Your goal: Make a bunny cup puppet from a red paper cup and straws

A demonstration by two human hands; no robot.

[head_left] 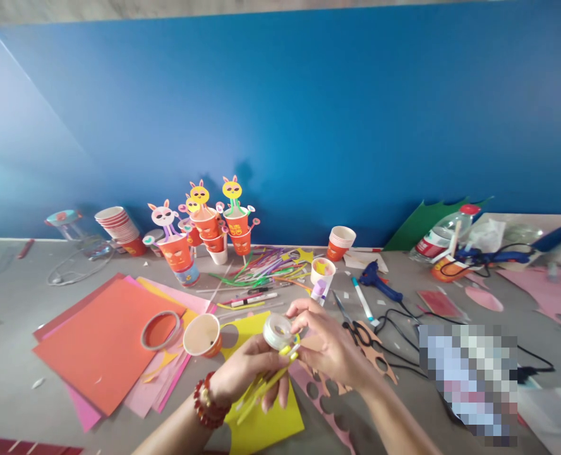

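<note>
My left hand (254, 366), with a red bead bracelet at its wrist, is closed round a roll of clear tape (277, 330) and some yellow pipe cleaners (261, 393) that hang below the fingers. The fingers of my right hand (325, 344) are bent against the right side of the tape roll and the pipe cleaner ends; exactly what they pinch is too small to tell. Beneath both hands lies a yellow sheet (280, 426) with holes cut in it. An open paper cup (203, 335) stands just left of my left hand.
Coloured sheets (105, 347) with a tape ring (160, 330) lie at the left. Behind stand cups with animal faces (174, 253) and loose pipe cleaners (271, 268). Scissors (356, 332), a blue glue gun (380, 282), cables and a bottle (444, 237) are at the right.
</note>
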